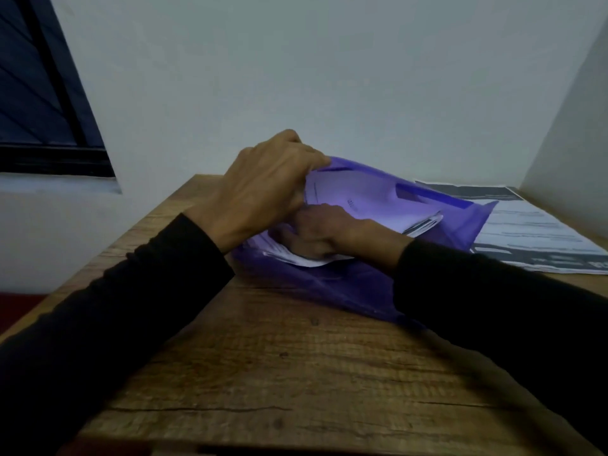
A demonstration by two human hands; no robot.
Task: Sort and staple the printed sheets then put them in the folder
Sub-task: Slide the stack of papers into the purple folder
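A translucent purple plastic folder (345,284) lies on the wooden table, its upper flap raised. My left hand (263,185) pinches that flap at its top left corner and holds it up. Inside the opening sits a bundle of white printed sheets (371,202), partly seen through the purple plastic. My right hand (316,232) reaches into the folder from the right and grips the near left part of the bundle. No stapler shows in this view.
More printed sheets (539,238) with dark bands lie flat at the table's back right, next to the right wall. The wooden table (279,373) stretches towards me below the folder. A dark window (42,93) is at the upper left.
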